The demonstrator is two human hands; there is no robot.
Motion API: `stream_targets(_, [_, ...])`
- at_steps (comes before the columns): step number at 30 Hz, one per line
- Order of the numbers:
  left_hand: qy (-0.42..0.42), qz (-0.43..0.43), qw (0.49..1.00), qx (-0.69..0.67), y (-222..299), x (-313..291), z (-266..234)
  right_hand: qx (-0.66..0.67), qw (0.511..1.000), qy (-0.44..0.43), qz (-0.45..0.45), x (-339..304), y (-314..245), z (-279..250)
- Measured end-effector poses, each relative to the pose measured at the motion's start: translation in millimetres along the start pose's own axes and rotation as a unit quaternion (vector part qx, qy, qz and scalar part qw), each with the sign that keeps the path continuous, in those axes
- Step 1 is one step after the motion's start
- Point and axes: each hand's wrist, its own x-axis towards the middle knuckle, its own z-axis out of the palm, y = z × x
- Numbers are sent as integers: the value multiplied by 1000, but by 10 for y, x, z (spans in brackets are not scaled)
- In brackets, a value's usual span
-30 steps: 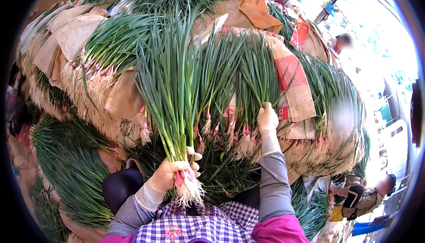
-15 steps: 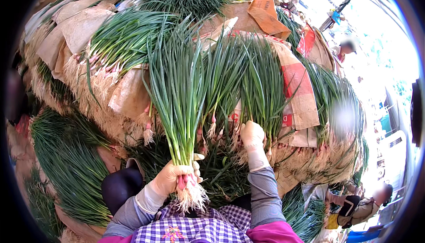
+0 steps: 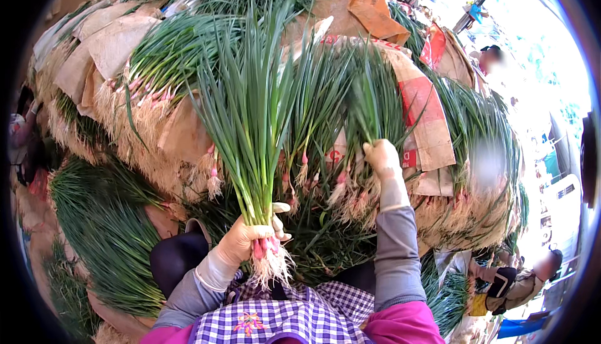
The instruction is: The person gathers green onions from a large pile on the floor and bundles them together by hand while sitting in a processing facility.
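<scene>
Your left hand [image 3: 253, 236]: wrapped around a green garlic bunch [image 3: 257, 184], which was in front of your checked apron [image 3: 282, 322], long axis running up and away, leaves [image 3: 250, 100] fanned outward, pink bulbs [image 3: 265, 247] toward you. Your right hand [image 3: 382, 158]: pinched green garlic stalks [image 3: 372, 115] at the heap's [image 3: 466, 219] near edge, tips pointing away.

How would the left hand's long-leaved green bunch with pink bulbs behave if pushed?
The long-leaved green bunch probably bends at its thin, fanned leaves; its straight, thicker stems seem stiffer. Its pale, stringy roots may snag.
</scene>
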Motion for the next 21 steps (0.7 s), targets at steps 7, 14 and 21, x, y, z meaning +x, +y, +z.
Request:
stream_targets(7, [47, -33, 995, -84, -113, 26, -21, 547, 810, -209, 18, -1266, -464, 283])
stream_targets(14, [55, -80, 995, -13, -182, 39, -78, 668, 702, -245, 31, -1928, -789, 760])
stream_targets(21, [25, -56, 992, -112, -255, 4, -125, 693, 709, -93, 90, -1771, -815, 886])
